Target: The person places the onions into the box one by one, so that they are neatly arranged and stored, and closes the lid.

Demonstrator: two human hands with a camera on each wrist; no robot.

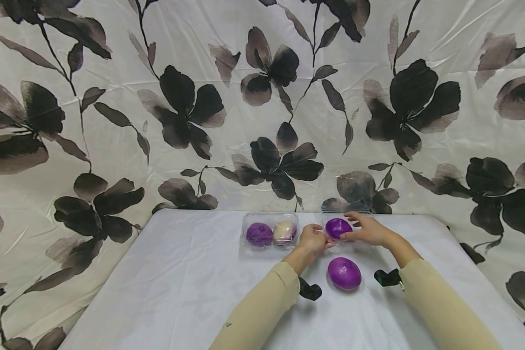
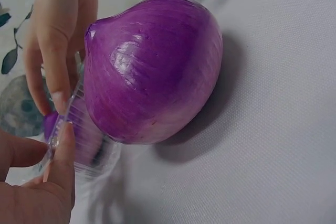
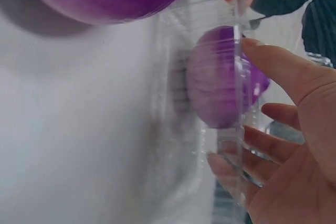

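Note:
In the head view a purple onion [image 1: 338,228] lies in an open clear plastic box [image 1: 326,237] at the table's far side. My left hand [image 1: 313,240] is at the box's left front; in the left wrist view its thumb and forefinger pinch the rim. My right hand [image 3: 299,124] is at the other end, fingers loosely spread about the rim, thumb tip near the onion. Whether it touches the onion is hard to tell. A second purple onion [image 1: 344,273] sits on the cloth in front of the box, between my forearms.
To the left stands a closed clear box [image 1: 269,217] with a purple onion [image 1: 259,234] and a pale onion [image 1: 285,231] inside. The raised transparent lid [image 1: 347,197] of the open box leans toward the flowered backdrop [image 1: 271,112]. White cloth covers the table [image 1: 175,282].

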